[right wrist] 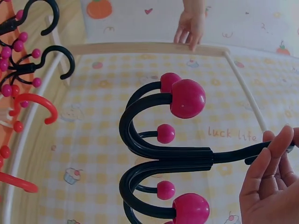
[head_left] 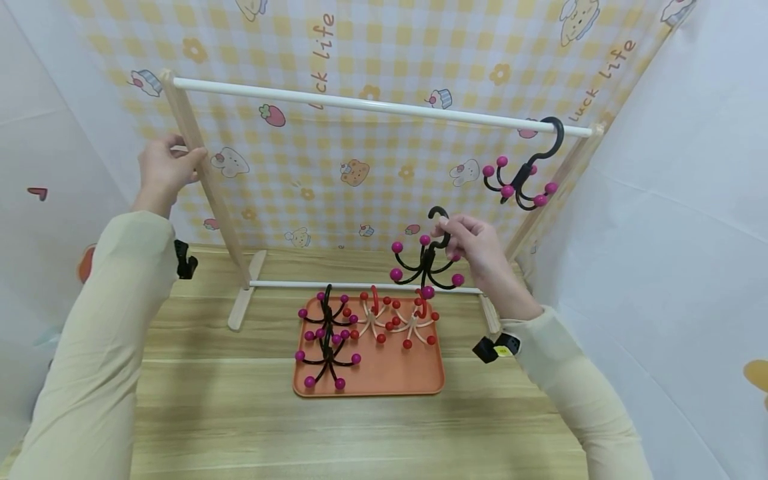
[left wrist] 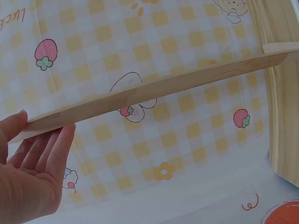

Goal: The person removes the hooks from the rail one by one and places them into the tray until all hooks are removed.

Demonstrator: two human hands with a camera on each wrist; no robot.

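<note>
My left hand [head_left: 165,170] grips the left wooden post [head_left: 211,193] of a rack, thumb on one side and fingers on the other in the left wrist view. Between the thumb and fingers of my right hand [head_left: 474,247] is the hook of a black multi-arm hanger [head_left: 428,259] with magenta ball tips. This hanger hangs in the air below the white top rail [head_left: 372,105], apart from it. Another black hanger [head_left: 522,177] of the same kind hooks over the rail's right end.
An orange tray [head_left: 396,380] on the wooden table holds black hangers [head_left: 327,353] at its left and white hangers [head_left: 413,323] with red hooks and balls at its back right. A lower white bar [head_left: 288,285] runs behind it. A checked cloth [head_left: 372,53] hangs behind the rack.
</note>
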